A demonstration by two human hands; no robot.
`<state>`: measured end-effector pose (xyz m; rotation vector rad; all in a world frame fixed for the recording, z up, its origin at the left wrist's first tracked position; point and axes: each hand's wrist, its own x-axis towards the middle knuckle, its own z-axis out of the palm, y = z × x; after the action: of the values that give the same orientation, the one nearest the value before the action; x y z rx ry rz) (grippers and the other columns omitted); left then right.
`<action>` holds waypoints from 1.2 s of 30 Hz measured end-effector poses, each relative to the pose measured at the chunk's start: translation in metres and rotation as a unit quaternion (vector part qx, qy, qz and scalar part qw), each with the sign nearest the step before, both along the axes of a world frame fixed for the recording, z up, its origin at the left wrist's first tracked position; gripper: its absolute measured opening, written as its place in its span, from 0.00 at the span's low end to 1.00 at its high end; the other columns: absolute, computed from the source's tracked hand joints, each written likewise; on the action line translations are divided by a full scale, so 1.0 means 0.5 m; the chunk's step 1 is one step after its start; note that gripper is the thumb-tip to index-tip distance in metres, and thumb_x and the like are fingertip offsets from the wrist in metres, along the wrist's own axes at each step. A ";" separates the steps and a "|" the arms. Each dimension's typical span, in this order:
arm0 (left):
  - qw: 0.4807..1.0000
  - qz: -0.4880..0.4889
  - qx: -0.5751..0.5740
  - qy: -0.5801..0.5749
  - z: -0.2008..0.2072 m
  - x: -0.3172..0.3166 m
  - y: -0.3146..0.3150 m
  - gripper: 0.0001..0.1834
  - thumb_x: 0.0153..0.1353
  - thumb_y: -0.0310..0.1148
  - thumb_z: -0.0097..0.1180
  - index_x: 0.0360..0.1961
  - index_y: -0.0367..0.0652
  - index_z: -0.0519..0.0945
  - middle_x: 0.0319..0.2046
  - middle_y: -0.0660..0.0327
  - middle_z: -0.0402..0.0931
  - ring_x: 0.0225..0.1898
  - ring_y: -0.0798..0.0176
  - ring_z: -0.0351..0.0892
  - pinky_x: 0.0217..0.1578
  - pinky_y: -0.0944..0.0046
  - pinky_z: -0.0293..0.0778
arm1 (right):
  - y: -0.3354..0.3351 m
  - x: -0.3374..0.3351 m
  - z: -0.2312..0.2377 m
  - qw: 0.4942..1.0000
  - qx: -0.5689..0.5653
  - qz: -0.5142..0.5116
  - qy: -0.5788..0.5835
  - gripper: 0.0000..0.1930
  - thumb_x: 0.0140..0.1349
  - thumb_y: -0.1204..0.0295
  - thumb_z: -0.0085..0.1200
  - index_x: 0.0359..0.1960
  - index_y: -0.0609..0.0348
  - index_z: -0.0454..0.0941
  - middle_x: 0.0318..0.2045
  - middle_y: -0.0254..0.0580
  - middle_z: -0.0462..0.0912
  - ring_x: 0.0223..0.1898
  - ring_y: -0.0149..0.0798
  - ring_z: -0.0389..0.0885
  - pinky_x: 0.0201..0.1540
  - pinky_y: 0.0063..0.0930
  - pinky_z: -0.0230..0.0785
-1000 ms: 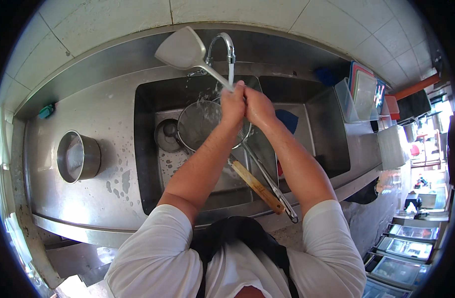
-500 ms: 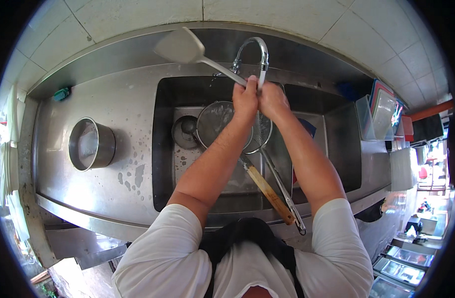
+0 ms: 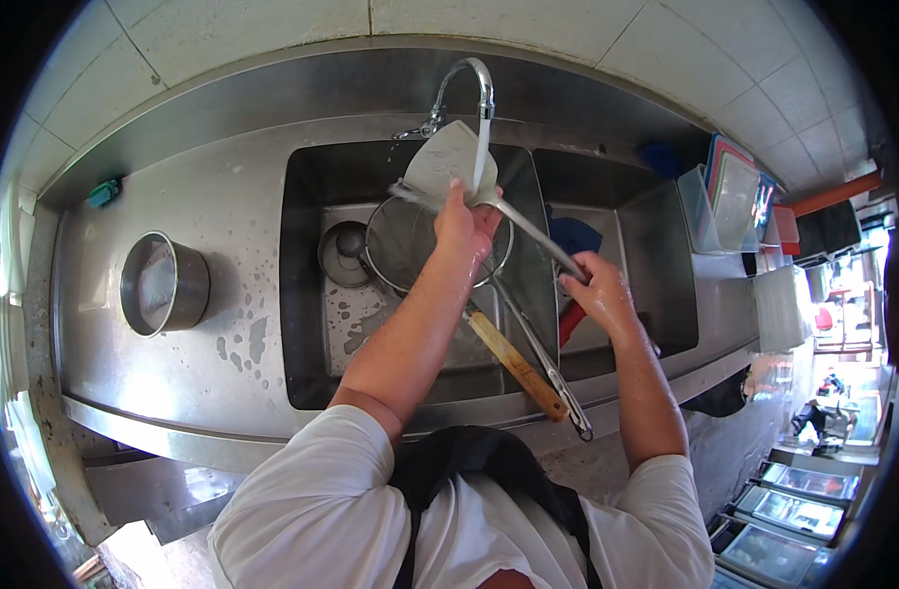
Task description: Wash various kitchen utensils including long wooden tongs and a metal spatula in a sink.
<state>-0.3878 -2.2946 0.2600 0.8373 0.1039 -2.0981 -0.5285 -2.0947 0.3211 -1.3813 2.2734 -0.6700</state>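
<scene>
A grey metal spatula with a wide blade and a long handle is held aslant over the left sink basin, its blade under the running tap. Water falls on the blade and sprays off to its left. My left hand grips the blade's lower part near the neck, thumb on top and fingers partly hidden beneath. Further right, my right hand is closed round the handle's end. Below them in the basin lie a round mesh strainer and a dark ladle. A wooden-handled tool rests across the sink's front edge.
On the left counter stand a metal pot and a green scrubber. The right basin holds a dark blue cloth and something red. A clear bin with coloured boards stands at the right.
The spatula's blade has come down and right to under the tap's stream. My right hand has slid away to the right along the handle, and my left hand now holds the blade end.
</scene>
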 end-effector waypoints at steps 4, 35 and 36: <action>0.972 -0.080 -0.018 0.221 -0.103 0.041 -0.028 0.36 0.68 0.64 0.39 0.47 0.37 0.74 0.34 0.55 0.79 0.35 0.56 0.81 0.39 0.51 0.76 | -0.014 0.037 0.066 0.942 0.227 0.012 -0.246 0.14 0.58 0.67 0.63 0.41 0.60 0.78 0.24 0.33 0.77 0.27 0.30 0.76 0.32 0.32 0.71; 0.920 -0.156 -0.334 -0.130 -0.001 0.068 -0.116 0.24 0.67 0.53 0.53 0.42 0.40 0.79 0.39 0.57 0.80 0.37 0.61 0.79 0.43 0.60 0.75 | -0.340 0.152 -0.067 0.986 -0.141 0.073 0.057 0.14 0.53 0.61 0.63 0.40 0.50 0.81 0.36 0.48 0.84 0.39 0.53 0.83 0.39 0.44 0.74; 0.922 -0.136 -0.314 -0.183 0.036 0.060 -0.136 0.22 0.68 0.51 0.52 0.34 0.40 0.81 0.33 0.57 0.81 0.34 0.62 0.78 0.41 0.62 0.75 | -0.366 0.146 -0.067 0.984 -0.148 0.067 0.067 0.17 0.52 0.59 0.64 0.42 0.51 0.81 0.36 0.49 0.84 0.39 0.53 0.83 0.41 0.43 0.75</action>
<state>-0.3578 -2.3624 0.2782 0.8483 -0.8854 -1.9890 -0.4558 -2.2778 0.2875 -1.7488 2.2230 -0.9237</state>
